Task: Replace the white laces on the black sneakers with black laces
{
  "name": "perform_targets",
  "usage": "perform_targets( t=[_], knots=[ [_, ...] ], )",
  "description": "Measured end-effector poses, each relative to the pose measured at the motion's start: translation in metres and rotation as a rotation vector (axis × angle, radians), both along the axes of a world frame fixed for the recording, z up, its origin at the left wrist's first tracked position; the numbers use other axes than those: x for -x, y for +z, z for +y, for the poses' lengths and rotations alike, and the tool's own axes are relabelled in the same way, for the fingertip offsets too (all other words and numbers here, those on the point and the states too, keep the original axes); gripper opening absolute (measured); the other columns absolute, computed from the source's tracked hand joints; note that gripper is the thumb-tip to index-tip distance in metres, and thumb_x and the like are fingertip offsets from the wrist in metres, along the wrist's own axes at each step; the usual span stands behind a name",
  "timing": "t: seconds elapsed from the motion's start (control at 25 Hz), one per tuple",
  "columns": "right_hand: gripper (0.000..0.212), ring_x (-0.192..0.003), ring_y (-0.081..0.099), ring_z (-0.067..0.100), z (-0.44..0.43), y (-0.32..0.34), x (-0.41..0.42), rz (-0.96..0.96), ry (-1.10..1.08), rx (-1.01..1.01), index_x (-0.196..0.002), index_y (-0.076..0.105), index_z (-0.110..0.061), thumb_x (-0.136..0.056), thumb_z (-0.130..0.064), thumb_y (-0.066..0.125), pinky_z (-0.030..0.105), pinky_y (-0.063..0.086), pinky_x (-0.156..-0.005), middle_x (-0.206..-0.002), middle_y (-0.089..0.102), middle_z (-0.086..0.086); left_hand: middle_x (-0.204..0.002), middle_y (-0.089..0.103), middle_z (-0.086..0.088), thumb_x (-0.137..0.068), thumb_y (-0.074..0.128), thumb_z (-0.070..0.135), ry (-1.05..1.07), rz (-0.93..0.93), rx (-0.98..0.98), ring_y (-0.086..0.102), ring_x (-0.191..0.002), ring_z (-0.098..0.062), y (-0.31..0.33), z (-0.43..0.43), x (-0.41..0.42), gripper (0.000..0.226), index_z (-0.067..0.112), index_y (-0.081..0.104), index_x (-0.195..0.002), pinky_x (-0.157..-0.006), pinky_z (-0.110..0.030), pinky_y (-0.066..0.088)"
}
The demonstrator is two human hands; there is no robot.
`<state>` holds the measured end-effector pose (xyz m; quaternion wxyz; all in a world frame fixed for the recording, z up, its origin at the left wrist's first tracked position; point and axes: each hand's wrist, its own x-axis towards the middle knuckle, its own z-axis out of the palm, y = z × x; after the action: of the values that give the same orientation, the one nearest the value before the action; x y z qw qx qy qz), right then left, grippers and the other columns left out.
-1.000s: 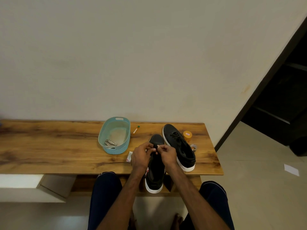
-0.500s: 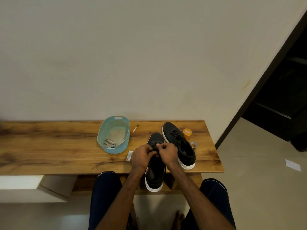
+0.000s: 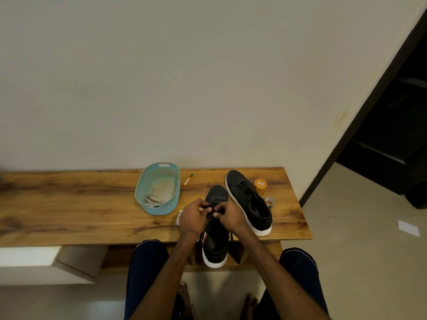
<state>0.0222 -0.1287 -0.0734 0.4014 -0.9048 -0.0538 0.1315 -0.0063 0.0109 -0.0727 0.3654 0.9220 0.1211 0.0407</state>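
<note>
Both hands work at the lacing of the near sneaker (image 3: 216, 229). The left hand (image 3: 195, 219) and the right hand (image 3: 231, 218) each have curled fingers that pinch the black lace (image 3: 208, 207) in the small gap between them. Their knuckles hide which eyelet is being threaded.

The sneaker's heel hangs off the bench (image 3: 69, 204) edge below the wrists, toward the person's lap. A sharp tug on the lace could tip or drag the shoe off, since neither hand appears to brace its body. A loose lace end seems to dangle under the right wrist, and pulling the other side too far could draw it back out of its eyelet or leave the ends uneven. Working by touch under the fingers may also mean a skipped or crossed eyelet.

The second sneaker (image 3: 248, 202), already laced in black, lies just right of the right hand. The blue basket (image 3: 175, 181) holding the white laces (image 3: 151, 199) sits beyond and left of the left hand.

Compared with half a second ago, little has shifted. The hands stay over the same spot, now parted slightly where they had nearly met, and the shoes and basket have not moved.
</note>
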Motion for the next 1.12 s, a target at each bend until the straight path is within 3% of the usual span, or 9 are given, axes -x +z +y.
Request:
perform_targets(
  t=[0.12, 0.32, 0.64, 0.84, 1.0, 1.12],
  knots=[
    [0.013, -0.077, 0.061, 0.018, -0.002, -0.002, -0.001, -0.004, 0.012, 0.043, -0.087, 0.073, -0.012, -0.094, -0.020, 0.065, 0.029, 0.041, -0.067, -0.081, 0.068, 0.004, -0.091, 0.067, 0.009, -0.092, 0.067, 0.025, 0.013, 0.029, 0.139, 0.062, -0.083, -0.009, -0.003, -0.004, -0.001, 0.006, 0.023, 0.062, -0.095, -0.062, -0.025, 0.042],
    [0.014, -0.085, 0.064, 0.019, -0.002, -0.004, 0.003, -0.032, -0.074, -0.008, -0.092, 0.072, -0.010, -0.094, -0.023, 0.066, 0.031, 0.046, -0.073, -0.091, 0.072, 0.005, -0.090, 0.064, 0.008, -0.093, 0.066, 0.026, 0.035, 0.061, 0.172, 0.060, -0.083, -0.010, -0.008, -0.006, -0.004, 0.008, 0.022, 0.060, -0.096, -0.068, -0.029, 0.046],
    [0.024, -0.076, 0.060, 0.018, -0.004, -0.009, 0.004, 0.018, -0.042, -0.020, -0.086, 0.070, -0.008, -0.098, -0.026, 0.061, 0.029, 0.038, -0.063, -0.084, 0.070, 0.007, -0.086, 0.063, 0.005, -0.094, 0.065, 0.021, 0.036, 0.029, 0.212, 0.061, -0.083, -0.014, -0.016, -0.008, -0.002, 0.008, 0.016, 0.060, -0.098, -0.075, -0.037, 0.053],
    [0.024, -0.079, 0.063, 0.021, -0.005, -0.009, 0.004, 0.000, -0.026, -0.034, -0.087, 0.070, -0.007, -0.097, -0.027, 0.062, 0.038, 0.049, -0.072, -0.085, 0.069, 0.008, -0.088, 0.064, 0.003, -0.094, 0.065, 0.019, 0.058, 0.045, 0.271, 0.061, -0.085, -0.015, -0.015, -0.009, -0.004, 0.008, 0.014, 0.060, -0.098, -0.076, -0.035, 0.052],
    [0.015, -0.086, 0.061, 0.017, -0.006, -0.008, 0.011, -0.141, -0.106, -0.094, -0.096, 0.056, -0.022, -0.091, -0.022, 0.070, 0.037, 0.052, -0.077, -0.091, 0.064, -0.002, -0.090, 0.069, -0.005, -0.091, 0.068, 0.018, 0.119, 0.085, 0.384, 0.066, -0.088, -0.021, -0.016, -0.010, -0.006, 0.008, 0.013, 0.063, -0.093, -0.081, -0.041, 0.055],
    [0.015, -0.092, 0.060, 0.017, -0.009, -0.012, 0.015, -0.262, 0.029, -0.042, -0.097, 0.056, -0.026, -0.091, -0.016, 0.066, 0.042, 0.049, -0.086, -0.093, 0.066, -0.007, -0.092, 0.071, -0.008, -0.090, 0.069, 0.016, 0.207, 0.142, 0.537, 0.067, -0.091, -0.024, -0.018, -0.010, -0.006, 0.008, 0.011, 0.066, -0.095, -0.085, -0.044, 0.057]
  ],
)
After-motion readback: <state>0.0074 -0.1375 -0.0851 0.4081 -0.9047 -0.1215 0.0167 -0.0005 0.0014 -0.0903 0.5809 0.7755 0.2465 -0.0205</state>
